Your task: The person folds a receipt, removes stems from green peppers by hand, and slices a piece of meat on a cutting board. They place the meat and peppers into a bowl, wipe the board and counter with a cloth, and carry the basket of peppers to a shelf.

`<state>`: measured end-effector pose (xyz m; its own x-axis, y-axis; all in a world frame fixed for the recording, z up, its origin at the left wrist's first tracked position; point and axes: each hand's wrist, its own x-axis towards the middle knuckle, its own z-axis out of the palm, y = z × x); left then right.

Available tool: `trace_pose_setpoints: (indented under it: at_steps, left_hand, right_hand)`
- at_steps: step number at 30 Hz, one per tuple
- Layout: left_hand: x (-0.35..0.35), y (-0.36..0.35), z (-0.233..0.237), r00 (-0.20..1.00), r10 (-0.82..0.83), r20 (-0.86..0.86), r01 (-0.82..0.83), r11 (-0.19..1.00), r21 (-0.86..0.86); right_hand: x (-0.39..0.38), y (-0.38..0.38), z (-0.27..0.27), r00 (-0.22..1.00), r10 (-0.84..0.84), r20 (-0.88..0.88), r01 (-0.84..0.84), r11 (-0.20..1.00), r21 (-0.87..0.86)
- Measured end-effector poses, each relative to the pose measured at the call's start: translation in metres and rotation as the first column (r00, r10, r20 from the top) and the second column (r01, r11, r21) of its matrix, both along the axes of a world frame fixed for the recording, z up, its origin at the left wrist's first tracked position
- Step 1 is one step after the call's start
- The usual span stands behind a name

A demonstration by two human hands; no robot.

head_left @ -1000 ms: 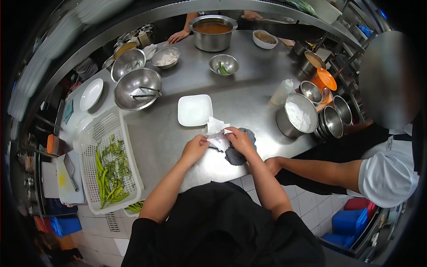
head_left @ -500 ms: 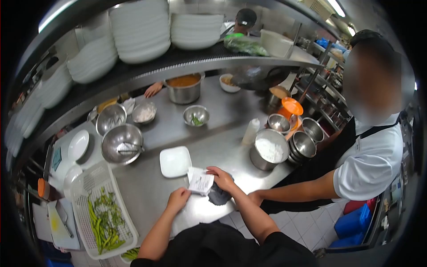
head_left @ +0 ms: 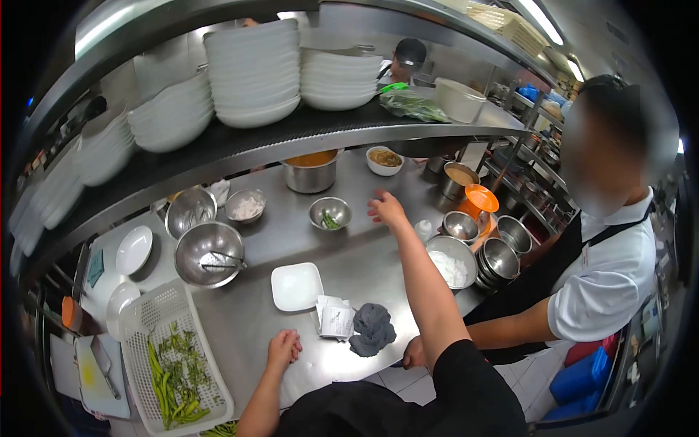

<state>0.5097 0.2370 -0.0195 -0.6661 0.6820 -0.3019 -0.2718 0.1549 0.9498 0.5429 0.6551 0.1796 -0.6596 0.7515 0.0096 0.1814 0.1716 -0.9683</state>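
My right hand (head_left: 387, 210) reaches over the steel counter (head_left: 349, 269), fingers spread and holding nothing, between a small steel bowl of green pieces (head_left: 330, 215) and a squeeze bottle (head_left: 424, 231). Low over the counter's front part, my left hand (head_left: 283, 348) has its fingers curled, and whether anything is inside cannot be made out. Printed paper slips (head_left: 336, 320) lie between a square white plate (head_left: 298, 287) and a crumpled dark cloth (head_left: 372, 330). Farther back stands a white bowl of food (head_left: 384, 161).
A white basket of green peppers (head_left: 211, 364) stands at the left, below two large steel bowls (head_left: 210, 254). A pot of white contents (head_left: 450, 262) and stacked steel bowls (head_left: 500, 258) are at the right, beside a person (head_left: 604, 269). Stacked white dishes (head_left: 253, 73) fill the shelf above.
My right hand has left the paper slips and moved forward over the counter. My left hand has let go of them and drawn back toward me. The slips now lie on the counter.
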Motion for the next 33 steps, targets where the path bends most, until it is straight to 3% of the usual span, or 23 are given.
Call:
trace_pose_setpoints:
  at_steps: [3, 6, 7, 10, 11, 12, 14, 16, 18, 20, 24, 26, 29, 33]
  left_hand:
    - [-0.001, 0.000, -0.003, 1.000, 0.001, -0.006, 0.000, 1.000, 0.025]
    - [-0.003, 0.000, -0.006, 1.000, -0.012, 0.005, 0.012, 1.000, 0.008]
    - [-0.003, 0.002, -0.007, 1.000, -0.027, 0.002, 0.027, 1.000, -0.007]
    - [0.003, 0.013, 0.014, 0.997, -0.070, -0.017, 0.068, 0.993, -0.099]
    - [0.007, 0.020, 0.020, 0.998, -0.066, -0.012, 0.065, 0.993, -0.098]
    - [0.013, 0.029, 0.026, 0.988, -0.131, -0.085, 0.114, 0.977, -0.180]
    - [0.017, 0.036, 0.023, 0.965, -0.208, -0.158, 0.160, 0.949, -0.273]
    - [0.018, 0.042, 0.010, 0.871, -0.275, -0.407, 0.184, 0.951, -0.249]
    - [0.017, 0.033, 0.013, 0.900, -0.277, -0.336, 0.203, 0.950, -0.239]
    - [0.017, 0.014, 0.014, 0.985, -0.167, -0.038, 0.148, 0.940, -0.306]
    - [0.022, -0.024, -0.010, 0.986, -0.120, -0.115, 0.089, 0.966, -0.241]
    - [0.025, -0.032, -0.015, 0.997, -0.011, -0.081, 0.001, 0.993, -0.114]
    - [0.022, -0.033, -0.019, 0.997, 0.077, -0.003, -0.077, 0.997, -0.020]
    - [0.019, -0.033, -0.019, 0.997, 0.064, 0.039, -0.064, 0.998, -0.012]
  right_hand:
    - [0.004, -0.014, -0.053, 0.980, 0.192, 0.054, -0.195, 0.979, 0.065]
    - [0.038, -0.059, -0.145, 0.910, 0.244, 0.336, -0.356, 0.875, 0.329]
    - [0.057, -0.093, -0.149, 0.893, 0.245, 0.378, -0.390, 0.840, 0.377]
    - [0.093, -0.170, -0.159, 0.880, 0.334, 0.338, -0.439, 0.845, 0.307]
    - [0.097, -0.181, -0.174, 0.893, 0.329, 0.306, -0.439, 0.785, 0.438]
    - [0.099, -0.190, -0.188, 0.906, 0.327, 0.268, -0.422, 0.713, 0.560]
    - [0.102, -0.208, -0.190, 0.893, 0.359, 0.273, -0.450, 0.697, 0.558]
    - [0.105, -0.232, -0.174, 0.822, 0.291, 0.489, -0.559, 0.574, 0.599]
    - [0.108, -0.242, -0.173, 0.824, 0.273, 0.497, -0.558, 0.549, 0.622]
    - [0.113, -0.252, -0.169, 0.823, 0.404, 0.399, -0.565, 0.649, 0.509]
    - [0.115, -0.269, -0.173, 0.817, 0.464, 0.344, -0.575, 0.608, 0.547]
    - [0.114, -0.273, -0.176, 0.840, 0.442, 0.314, -0.537, 0.601, 0.592]
    - [0.113, -0.271, -0.183, 0.889, 0.392, 0.237, -0.450, 0.649, 0.613]
    - [0.113, -0.267, -0.190, 0.907, 0.386, 0.171, -0.407, 0.696, 0.591]
